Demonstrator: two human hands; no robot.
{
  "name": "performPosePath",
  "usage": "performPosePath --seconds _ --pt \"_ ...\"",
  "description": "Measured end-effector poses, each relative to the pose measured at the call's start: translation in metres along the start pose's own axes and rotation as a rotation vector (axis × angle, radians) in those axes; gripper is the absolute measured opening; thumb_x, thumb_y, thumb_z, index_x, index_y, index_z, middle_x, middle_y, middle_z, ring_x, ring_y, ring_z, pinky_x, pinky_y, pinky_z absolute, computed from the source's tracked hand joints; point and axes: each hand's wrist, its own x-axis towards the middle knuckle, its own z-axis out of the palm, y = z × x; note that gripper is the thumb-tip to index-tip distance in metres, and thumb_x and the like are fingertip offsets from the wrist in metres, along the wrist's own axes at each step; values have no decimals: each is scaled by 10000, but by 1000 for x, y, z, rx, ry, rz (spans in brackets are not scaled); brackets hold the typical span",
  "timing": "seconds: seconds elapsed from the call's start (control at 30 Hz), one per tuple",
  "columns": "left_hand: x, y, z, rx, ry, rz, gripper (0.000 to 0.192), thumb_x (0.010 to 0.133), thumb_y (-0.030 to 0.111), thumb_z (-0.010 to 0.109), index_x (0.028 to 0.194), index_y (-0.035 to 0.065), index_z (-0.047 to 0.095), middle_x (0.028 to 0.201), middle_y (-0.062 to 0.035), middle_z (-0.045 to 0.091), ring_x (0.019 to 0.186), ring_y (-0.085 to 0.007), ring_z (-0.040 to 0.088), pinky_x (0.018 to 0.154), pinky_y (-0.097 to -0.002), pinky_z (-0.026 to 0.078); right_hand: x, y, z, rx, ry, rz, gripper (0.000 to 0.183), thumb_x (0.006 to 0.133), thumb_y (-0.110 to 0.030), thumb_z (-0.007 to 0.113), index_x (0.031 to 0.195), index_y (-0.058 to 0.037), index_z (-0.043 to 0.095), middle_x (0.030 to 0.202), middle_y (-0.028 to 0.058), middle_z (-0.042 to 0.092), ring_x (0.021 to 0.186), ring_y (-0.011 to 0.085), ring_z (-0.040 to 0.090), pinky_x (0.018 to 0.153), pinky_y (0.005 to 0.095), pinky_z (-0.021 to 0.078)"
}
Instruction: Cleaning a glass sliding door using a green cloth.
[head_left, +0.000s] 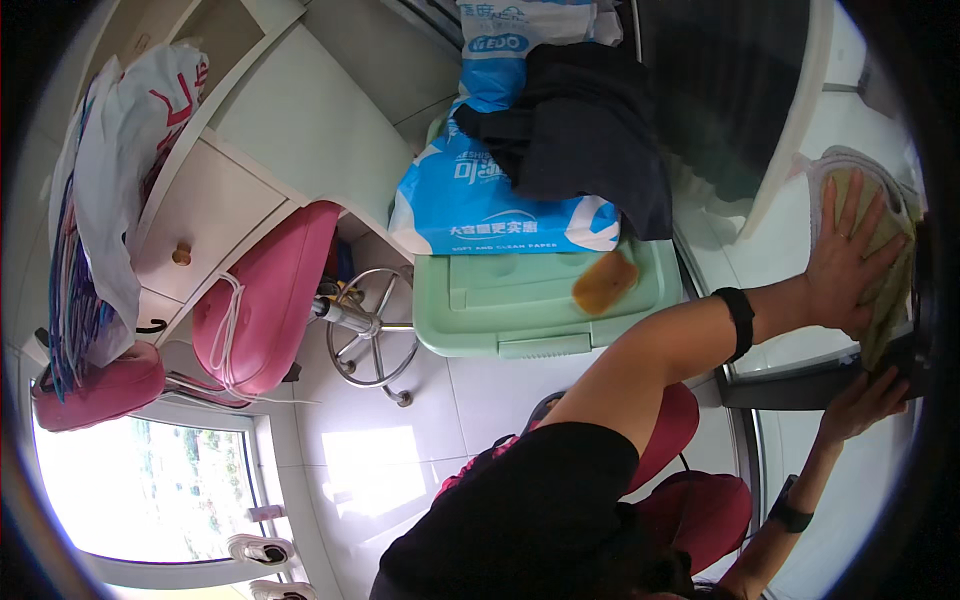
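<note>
My left hand (855, 259) lies with spread fingers over a folded grey and yellow-green cloth (832, 161), holding it against a glossy pale surface at the right. A ring and a black wristband show on that arm. Part of the cloth hangs down beside the thumb. Below it, my right hand (862, 405) touches the edge of a dark frame (802, 386) with its fingers somewhat apart; its palm side is hidden. That wrist also bears a dark band.
A mint-green lidded storage box (517, 345) bears a blue tissue package (480, 217), dark fabric (585, 142) and a brown oval object (605, 283). At left are a pink wheeled chair (262, 300), a white drawer cabinet (202, 217) and a hanging white plastic bag (124, 172). Shoes (259, 551) stand by the window.
</note>
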Motion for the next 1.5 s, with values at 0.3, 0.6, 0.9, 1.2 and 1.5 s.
performPosePath --seconds 0.3,0.6,0.9,1.2,1.5 --pt "29 -93 -24 -341 438 -243 489 942 271 153 1348 0 115 1414 -95 110 1293 -204 114 1058 -317 55 -15 -8 0 -45 -55 8 458 891 -190 445 1292 4 337 1382 234 182 1283 435 70 1029 521 89" --pt "49 -222 -54 115 418 -664 512 839 121 346 1297 -73 223 1414 -186 119 1289 -369 131 1046 -427 121 -6 -14 -14 -20 -35 -32 447 868 -73 398 1287 55 307 1396 241 121 1308 382 1 1037 500 -8" --pt "66 -240 -72 259 300 -881 436 905 235 278 1291 33 279 1356 -165 261 1269 -337 201 1025 -449 185 -10 -15 -5 -9 -25 -36 446 884 -101 364 1290 67 286 1398 242 107 1304 395 -7 1034 507 2" --pt "67 -86 -31 119 316 -173 594 779 207 358 1301 -40 222 1405 -239 64 1270 -474 12 980 -588 13 -15 -12 -5 49 -3 -26 409 803 -26 455 1181 122 403 1337 290 220 1282 449 71 1030 523 72" --pt "48 27 -15 79 -42 446 649 516 372 610 1154 279 529 1377 -171 226 1268 -477 81 909 -694 34 -5 -17 -8 89 41 -49 326 803 -22 489 1114 76 480 1302 269 295 1248 470 167 1018 530 158"
